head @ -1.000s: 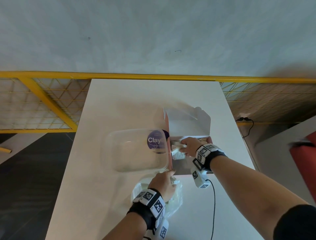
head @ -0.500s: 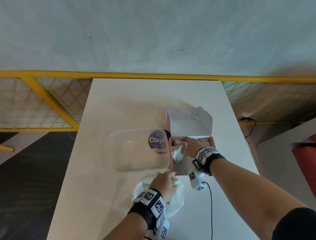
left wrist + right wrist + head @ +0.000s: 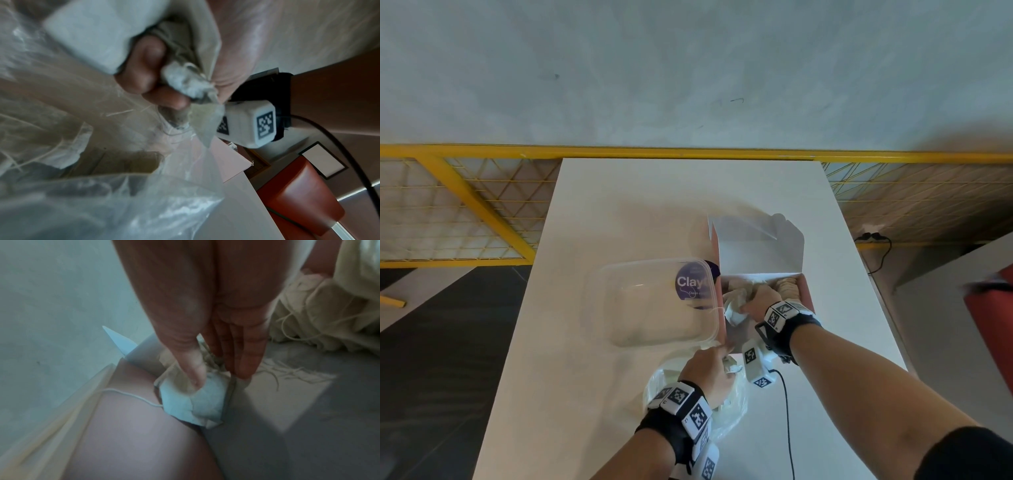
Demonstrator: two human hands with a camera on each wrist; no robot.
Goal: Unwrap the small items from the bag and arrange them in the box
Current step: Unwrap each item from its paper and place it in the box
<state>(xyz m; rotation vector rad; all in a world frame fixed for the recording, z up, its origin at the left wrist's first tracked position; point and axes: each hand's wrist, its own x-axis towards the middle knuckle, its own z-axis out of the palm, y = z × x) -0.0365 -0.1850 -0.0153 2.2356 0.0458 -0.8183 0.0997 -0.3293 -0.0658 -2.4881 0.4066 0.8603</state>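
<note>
Right hand [image 3: 207, 331] inside box [image 3: 804, 291] pinching pale teabag [image 3: 193, 400]; left hand [image 3: 709, 371] at 6 o'clock clutching crumpled wrapper [image 3: 185, 81] (over plastic bag [image 3: 732, 407]).

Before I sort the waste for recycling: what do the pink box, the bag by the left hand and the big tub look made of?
The pink box looks like thin matte card: creased flaps, white inside. The bag by the left hand seems thin clear plastic film, crinkled and glossy. The tub looks like stiffer translucent plastic with rounded corners and a purple label.
</note>
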